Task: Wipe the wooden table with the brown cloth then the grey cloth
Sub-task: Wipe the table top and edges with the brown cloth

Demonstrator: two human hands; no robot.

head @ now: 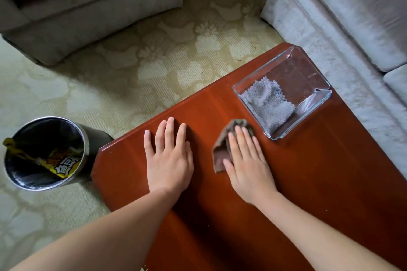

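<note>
The reddish wooden table (pixel 319 171) fills the lower right of the head view. My right hand (pixel 248 160) lies flat on the brown cloth (pixel 220 154), pressing it onto the tabletop; the cloth shows to the left of the fingers and beyond them. My left hand (pixel 168 156) rests palm down on the bare wood to the left, fingers spread, holding nothing. The grey cloth (pixel 267 103) lies crumpled inside a clear glass tray (pixel 317 103) at the table's far end, just beyond my right hand.
A round black bin (pixel 86 138) with a yellow wrapper inside stands on the patterned carpet by the table's left corner. A grey armchair (pixel 88 6) sits at the back left, a light grey sofa (pixel 352 28) along the right.
</note>
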